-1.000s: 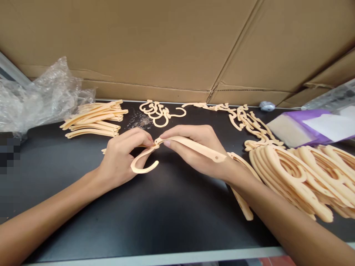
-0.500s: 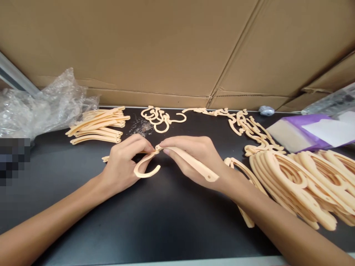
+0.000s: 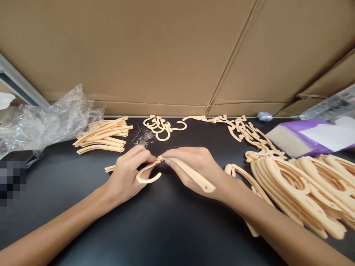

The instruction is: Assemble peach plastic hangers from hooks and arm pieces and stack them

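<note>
My left hand [image 3: 128, 173] pinches the stem of a pale peach plastic hook [image 3: 146, 174], whose curved end lies on the black table [image 3: 166, 229]. My right hand [image 3: 194, 166] is closed around a peach hanger arm [image 3: 191, 174], its fingertips meeting the left hand's at the joint where hook and arm come together. A second arm piece [image 3: 111, 168] pokes out from behind my left hand. Both hands rest low over the table's middle.
A stack of arm pieces [image 3: 104, 136] lies at the left, loose hooks [image 3: 161, 127] at the back middle, more hook parts [image 3: 249, 135] and a large pile of hanger parts [image 3: 302, 184] on the right. Crumpled plastic wrap [image 3: 47, 122], a purple bag [image 3: 313, 135] and cardboard boxes [image 3: 166, 55] surround the table.
The view has tilted slightly, so everything sits lower in frame. The hanger arm in my right hand has swung its far end downward; the hands stay joined at the hook.
</note>
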A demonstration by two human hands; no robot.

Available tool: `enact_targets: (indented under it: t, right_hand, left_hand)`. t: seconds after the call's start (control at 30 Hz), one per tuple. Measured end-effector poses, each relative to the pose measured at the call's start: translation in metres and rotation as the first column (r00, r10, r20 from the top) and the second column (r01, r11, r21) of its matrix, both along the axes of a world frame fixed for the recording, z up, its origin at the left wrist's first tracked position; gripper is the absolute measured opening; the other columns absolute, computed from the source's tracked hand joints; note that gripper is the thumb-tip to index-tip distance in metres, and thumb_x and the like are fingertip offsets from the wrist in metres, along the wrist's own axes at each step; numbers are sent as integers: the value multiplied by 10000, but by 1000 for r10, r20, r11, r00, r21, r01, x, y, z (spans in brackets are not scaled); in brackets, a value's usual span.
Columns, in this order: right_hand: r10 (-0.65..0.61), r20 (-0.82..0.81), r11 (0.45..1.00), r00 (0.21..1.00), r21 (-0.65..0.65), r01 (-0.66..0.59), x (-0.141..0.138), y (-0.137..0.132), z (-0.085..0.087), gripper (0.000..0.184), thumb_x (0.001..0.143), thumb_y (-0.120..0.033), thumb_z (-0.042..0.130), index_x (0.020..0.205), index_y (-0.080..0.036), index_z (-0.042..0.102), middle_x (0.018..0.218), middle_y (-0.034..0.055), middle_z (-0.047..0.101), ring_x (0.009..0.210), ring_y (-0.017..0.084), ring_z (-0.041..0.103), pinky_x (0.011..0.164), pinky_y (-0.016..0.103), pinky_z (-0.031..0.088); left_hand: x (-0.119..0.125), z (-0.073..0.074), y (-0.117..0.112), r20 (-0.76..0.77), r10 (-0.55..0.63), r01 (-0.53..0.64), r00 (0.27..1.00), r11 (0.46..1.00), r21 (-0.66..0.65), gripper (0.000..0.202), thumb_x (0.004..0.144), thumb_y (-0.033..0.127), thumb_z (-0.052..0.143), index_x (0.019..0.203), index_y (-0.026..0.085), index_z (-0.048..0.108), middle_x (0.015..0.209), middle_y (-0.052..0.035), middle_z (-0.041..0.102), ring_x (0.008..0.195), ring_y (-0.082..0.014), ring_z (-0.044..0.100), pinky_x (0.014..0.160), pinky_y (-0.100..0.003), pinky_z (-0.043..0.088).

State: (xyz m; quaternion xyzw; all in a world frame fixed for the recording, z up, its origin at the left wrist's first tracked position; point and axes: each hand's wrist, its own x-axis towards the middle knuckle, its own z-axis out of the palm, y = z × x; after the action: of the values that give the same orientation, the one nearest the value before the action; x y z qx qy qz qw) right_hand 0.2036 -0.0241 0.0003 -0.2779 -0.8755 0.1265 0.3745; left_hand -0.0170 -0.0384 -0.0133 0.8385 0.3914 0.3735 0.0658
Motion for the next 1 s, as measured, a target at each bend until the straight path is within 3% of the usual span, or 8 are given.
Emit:
enact_targets:
  t: [0.43, 1.0]
  right_hand:
    - [-44, 25, 987, 999, -151, 47, -1, -3, 3, 211, 962, -189, 553, 1040, -165, 747, 917, 56, 807, 769, 165, 743, 698, 238, 510]
    - [-111, -42, 978, 993, -184, 101, -7, -7, 1, 150, 935, -174, 586, 917, -215, 730, 791, 10, 791, 658, 138, 726, 642, 217, 521]
  left_hand:
    - [0, 2, -1, -3, -1, 1, 1000, 1000, -3, 149, 940, 132, 581, 814, 180, 647, 773, -9, 650, 692, -126, 604, 635, -233, 468]
    - [5, -4, -3, 16, 25, -24, 1000, 1000, -5, 155, 900, 91, 546, 795, 180, 618, 749, -18, 630, 689, -142, 601, 622, -253, 461]
